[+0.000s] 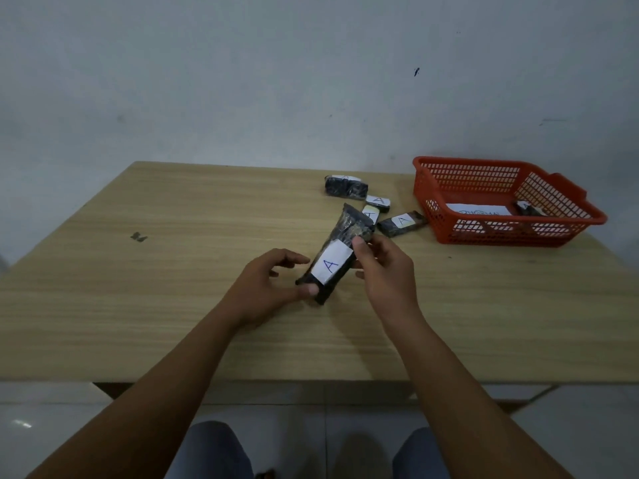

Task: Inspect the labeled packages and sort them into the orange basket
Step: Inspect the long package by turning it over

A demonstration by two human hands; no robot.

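You hold the long package (333,262), label A up, pinched in your right hand (383,271) and thumb-steadied by your half-open left hand (266,288), its far end pointing toward the orange basket (449,233) ahead-right, nearer your right hand.

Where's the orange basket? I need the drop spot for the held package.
Head view: the orange basket stands at the table's far right, just right of the loose packages.

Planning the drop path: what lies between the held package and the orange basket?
In the head view, one A-labeled package lies between the held package and the orange basket.
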